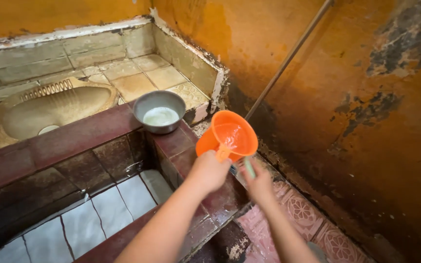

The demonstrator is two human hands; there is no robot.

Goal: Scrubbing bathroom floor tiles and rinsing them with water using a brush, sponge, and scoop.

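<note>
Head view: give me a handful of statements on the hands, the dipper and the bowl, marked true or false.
1. The left hand holds the orange dipper by its handle. True.
2. The dipper is dry. False: water shows inside it.
3. The metal bowl sits on the dark red tiled ledge. True.
4. The bowl holds nothing. False: a whitish liquid lies in it.
5. The right hand rests on the bowl. False: it is beside the dipper, closed on a thin greenish handle; what that belongs to cannot be made out.
</note>
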